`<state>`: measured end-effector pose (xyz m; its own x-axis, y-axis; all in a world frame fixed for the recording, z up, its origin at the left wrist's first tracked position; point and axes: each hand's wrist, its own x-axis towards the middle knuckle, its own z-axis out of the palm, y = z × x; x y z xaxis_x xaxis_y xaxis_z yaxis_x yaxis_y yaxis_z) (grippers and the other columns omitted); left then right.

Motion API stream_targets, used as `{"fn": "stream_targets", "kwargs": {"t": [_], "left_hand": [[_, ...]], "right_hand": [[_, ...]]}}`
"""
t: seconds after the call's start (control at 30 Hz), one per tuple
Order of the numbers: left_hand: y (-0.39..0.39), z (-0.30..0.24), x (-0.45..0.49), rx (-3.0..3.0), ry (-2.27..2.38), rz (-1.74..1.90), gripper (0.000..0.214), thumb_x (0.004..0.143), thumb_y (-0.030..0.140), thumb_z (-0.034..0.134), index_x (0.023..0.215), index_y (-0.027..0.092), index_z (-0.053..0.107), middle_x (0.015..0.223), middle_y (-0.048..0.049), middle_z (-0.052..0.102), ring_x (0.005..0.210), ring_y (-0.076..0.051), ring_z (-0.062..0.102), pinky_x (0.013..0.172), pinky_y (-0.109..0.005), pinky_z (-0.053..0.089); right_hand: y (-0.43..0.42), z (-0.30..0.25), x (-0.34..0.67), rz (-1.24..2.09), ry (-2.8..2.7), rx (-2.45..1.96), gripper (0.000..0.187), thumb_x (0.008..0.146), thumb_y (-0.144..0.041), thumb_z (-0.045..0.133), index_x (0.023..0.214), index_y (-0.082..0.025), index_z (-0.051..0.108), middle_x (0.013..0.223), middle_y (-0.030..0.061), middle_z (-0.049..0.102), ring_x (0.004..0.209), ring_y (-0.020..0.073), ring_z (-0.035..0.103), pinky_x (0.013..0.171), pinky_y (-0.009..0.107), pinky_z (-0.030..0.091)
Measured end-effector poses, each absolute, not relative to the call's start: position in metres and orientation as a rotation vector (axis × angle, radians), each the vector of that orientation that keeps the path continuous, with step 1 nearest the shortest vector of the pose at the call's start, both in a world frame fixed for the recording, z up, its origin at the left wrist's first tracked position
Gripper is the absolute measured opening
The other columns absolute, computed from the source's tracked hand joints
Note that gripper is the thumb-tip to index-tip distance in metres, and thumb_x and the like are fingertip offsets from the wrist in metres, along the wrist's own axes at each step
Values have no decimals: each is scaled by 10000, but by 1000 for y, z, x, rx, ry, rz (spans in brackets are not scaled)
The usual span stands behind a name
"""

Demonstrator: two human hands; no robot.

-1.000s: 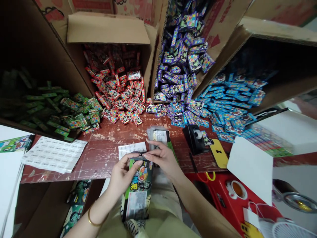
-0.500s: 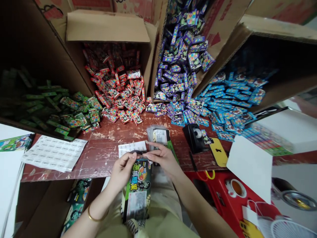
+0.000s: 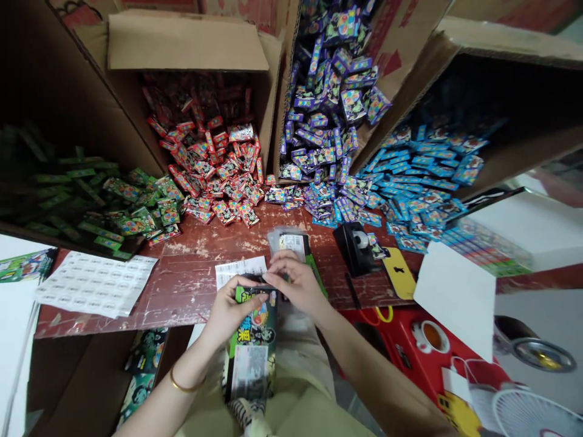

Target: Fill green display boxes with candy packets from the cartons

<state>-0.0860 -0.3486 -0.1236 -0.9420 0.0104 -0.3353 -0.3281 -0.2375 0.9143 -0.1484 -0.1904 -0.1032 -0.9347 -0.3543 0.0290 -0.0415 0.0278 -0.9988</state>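
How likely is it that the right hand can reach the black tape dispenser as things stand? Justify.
Probably yes. The right hand pinches the top of the green packet, but the tape dispenser stands close to its right on the table, with nothing tall between.

Pouch (image 3: 252, 358) before table (image 3: 191, 291); label sheet (image 3: 93, 284) left, tape dispenser (image 3: 356, 247) right, cartons (image 3: 186, 42) behind.

The worn red table (image 3: 191, 291) carries a white label sheet (image 3: 91, 283) at nine o'clock, a paper slip (image 3: 239, 269) near the middle, a black tape dispenser (image 3: 355, 247) at three o'clock, and heaps of small coloured packets (image 3: 218, 182) from ten to two o'clock.
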Motion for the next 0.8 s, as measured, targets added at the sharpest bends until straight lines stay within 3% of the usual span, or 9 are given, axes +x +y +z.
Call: {"fn": "stream_targets", "kwargs": {"t": [0.1,0.37,0.5,0.63,0.7,0.8], "left_hand": [[-349,-126,-85,-386,1860,2239,314,685,298,788,859,186,551,685,26,686,572,-114,620,578,-226,493],[-351,-124,-86,-332,1974,2163,316,693,303,774,889,176,562,733,5,686,621,-135,622,620,-246,482],[-349,-119,-86,-289,2044,2154,313,685,287,776,885,171,565,780,-1,674,692,-137,614,682,-250,475],[-343,-115,-83,-329,2119,2205,338,691,342,765,889,190,537,799,0,667,694,-142,619,647,-243,483],[-342,-109,-84,-387,2165,2217,338,706,390,742,886,203,526,693,31,638,617,-133,607,587,-231,479],[-350,-91,-87,-493,2261,2210,391,684,451,741,920,216,535,567,68,577,508,-126,578,500,-219,460]], "right_hand": [[-192,-94,-168,-1838,1894,-500,203,731,-334,707,690,-178,584,687,-9,579,635,115,550,615,248,448],[-197,-86,-178,-1515,1796,-677,141,740,-281,660,695,-177,577,577,-46,546,504,88,492,498,209,370],[-199,-88,-180,-1580,1710,-522,194,628,-265,761,666,-187,587,512,-77,531,448,75,463,465,197,354],[-203,-99,-184,-1643,1307,-202,369,491,-220,834,795,-190,626,596,-73,600,510,85,537,500,196,410],[-207,-104,-183,-1625,1131,-49,379,497,-239,836,811,-169,635,637,-45,628,536,93,570,531,207,444],[-215,-108,-170,-1800,1170,70,285,621,-363,784,756,-160,636,632,-18,629,548,102,576,551,220,462]]}}
